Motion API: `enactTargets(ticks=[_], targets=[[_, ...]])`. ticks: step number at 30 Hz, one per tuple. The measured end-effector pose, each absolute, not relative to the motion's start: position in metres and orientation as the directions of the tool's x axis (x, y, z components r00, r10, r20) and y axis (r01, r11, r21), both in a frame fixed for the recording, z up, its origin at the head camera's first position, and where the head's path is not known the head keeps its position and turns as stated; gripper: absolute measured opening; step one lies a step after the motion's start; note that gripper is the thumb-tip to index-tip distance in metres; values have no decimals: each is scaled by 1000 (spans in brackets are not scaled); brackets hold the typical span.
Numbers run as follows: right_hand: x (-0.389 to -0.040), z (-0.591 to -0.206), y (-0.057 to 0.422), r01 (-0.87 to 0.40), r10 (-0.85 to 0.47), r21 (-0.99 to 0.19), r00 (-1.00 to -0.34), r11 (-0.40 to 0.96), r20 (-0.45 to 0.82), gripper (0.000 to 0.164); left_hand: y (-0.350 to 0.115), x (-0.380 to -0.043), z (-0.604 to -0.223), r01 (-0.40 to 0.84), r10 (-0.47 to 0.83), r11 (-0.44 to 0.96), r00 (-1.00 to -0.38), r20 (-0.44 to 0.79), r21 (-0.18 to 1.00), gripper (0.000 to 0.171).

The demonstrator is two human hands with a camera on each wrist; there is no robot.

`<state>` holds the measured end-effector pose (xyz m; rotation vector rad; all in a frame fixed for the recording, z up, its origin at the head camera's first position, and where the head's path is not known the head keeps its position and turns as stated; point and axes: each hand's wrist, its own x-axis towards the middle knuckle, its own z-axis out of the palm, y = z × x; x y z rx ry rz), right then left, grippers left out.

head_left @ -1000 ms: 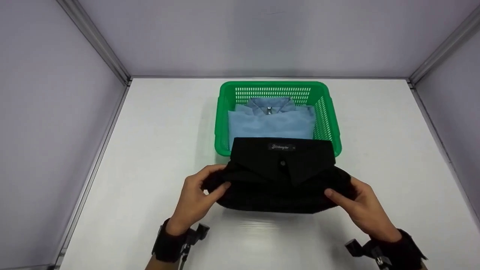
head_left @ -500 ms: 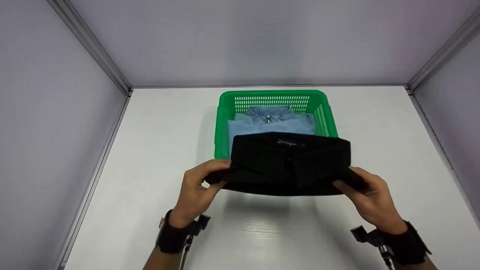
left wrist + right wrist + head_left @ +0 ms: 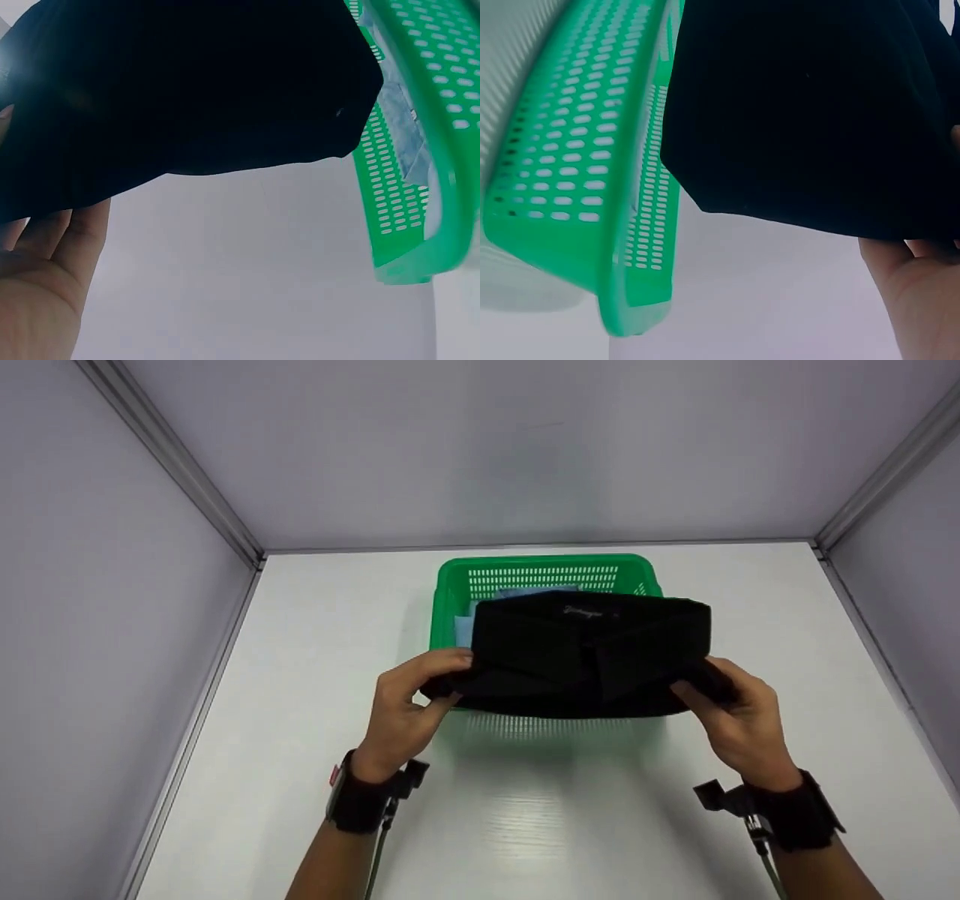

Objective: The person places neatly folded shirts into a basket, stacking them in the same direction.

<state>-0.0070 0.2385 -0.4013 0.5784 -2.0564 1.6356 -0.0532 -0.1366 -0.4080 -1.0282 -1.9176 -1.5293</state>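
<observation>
A folded black shirt (image 3: 532, 652), collar up and with a label inside the neck, is held in the air over the green basket (image 3: 547, 561). My left hand (image 3: 401, 712) pinches its left edge between thumb and fingers. At the opposite edge my right hand (image 3: 739, 724) grips it the same way. Behind the black shirt, a light blue shirt (image 3: 463, 631) lies in the basket, mostly hidden in the head view. Both wrist views show the underside of the black shirt beside the basket's perforated wall (image 3: 577, 142).
The basket stands on a white table (image 3: 337, 607) near the back wall (image 3: 360, 450). Grey panels rise at the left and right sides. Each wrist wears a black strap with a small camera and a cable.
Both hands have carried the black shirt up and forward, from the basket's near side to above it. It now covers most of the blue shirt. The head view has tilted slightly upward.
</observation>
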Motion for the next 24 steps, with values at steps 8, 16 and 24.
enactTargets(ticks=[8, 16, 24], targets=[[-27, -403, 236, -573, -26, -786, -811, 232, 584, 21, -137, -71, -408, 789, 257, 81, -607, 752, 609, 41], [-33, -420, 235, -482, -40, -827, -869, 288, 492, 27, -139, -75, -427, 712, 289, 139, -694, 659, 688, 37], [-37, -430, 231, -342, -39, -863, -935, 373, 353, 25, -143, -79, -439, 630, 330, 223, -767, 551, 744, 34]])
